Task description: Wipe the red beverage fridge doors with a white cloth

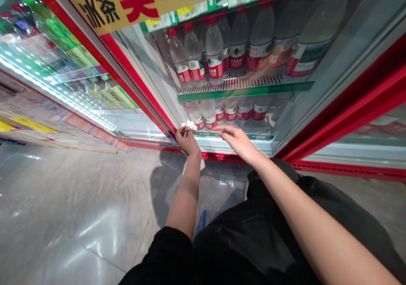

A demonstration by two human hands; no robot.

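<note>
Left hand (187, 141) is closed around a crumpled white cloth (189, 125), the wad poking out above its fingertips, at the fridge's bottom-left corner beside the red door frame (142, 94). Right hand (238, 140) is empty, fingers stretched flat and close together, tips pointing toward the cloth, near but apart. Water bottles (230, 112) stand just beyond both sets of fingertips. Whether the fingers touch glass can't be told.

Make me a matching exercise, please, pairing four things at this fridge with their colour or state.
Things:
1. left hand
2. right hand
3. sign
4. upper shelf edge

Colour or state:
A. yellow
B. green
C. closed on a white cloth
D. open, fingers stretched out flat

Pairs: 1-C, 2-D, 3-A, 4-B.
</note>
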